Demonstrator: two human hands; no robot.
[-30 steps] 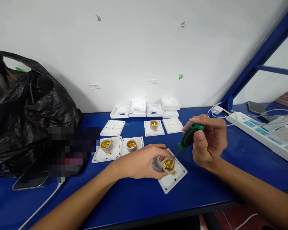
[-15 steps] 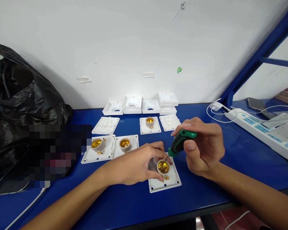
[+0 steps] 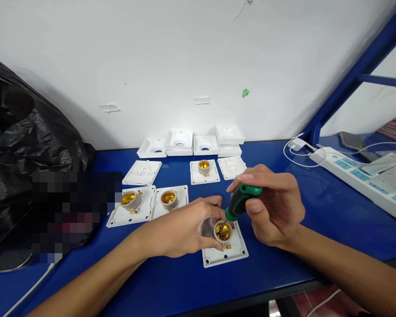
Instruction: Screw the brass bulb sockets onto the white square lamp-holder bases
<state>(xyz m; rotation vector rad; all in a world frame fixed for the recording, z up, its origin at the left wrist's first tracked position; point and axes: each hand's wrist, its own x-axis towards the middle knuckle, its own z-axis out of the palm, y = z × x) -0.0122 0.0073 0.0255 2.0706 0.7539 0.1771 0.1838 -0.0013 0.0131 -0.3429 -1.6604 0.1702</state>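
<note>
My left hand (image 3: 198, 226) grips a round lamp socket (image 3: 223, 231) with a brass-coloured inside, thumb in front and fingers behind. The socket sits on a square white base plate (image 3: 225, 258) lying on the blue table. In my right hand (image 3: 273, 207) is a green and black screwdriver (image 3: 242, 200), held tilted between thumb and fingers. Its shaft points down into the socket; the tip's exact contact is hard to make out. Beside my left forearm lie two more plates with sockets, a left one (image 3: 131, 200) and a right one (image 3: 169, 199), the latter partly covered by my arm.
Behind stand another socket plate (image 3: 204, 171), two bare white plates (image 3: 141, 172) and several white box covers (image 3: 206, 145) by the wall. A black plastic bag (image 3: 36, 119) bulges at left. A white power strip (image 3: 356, 171) with cables lies at right.
The screwdriver and my right hand have shifted slightly left, the handle leaning a little differently. My left hand keeps its hold on the socket. The whole view has moved slightly.
</note>
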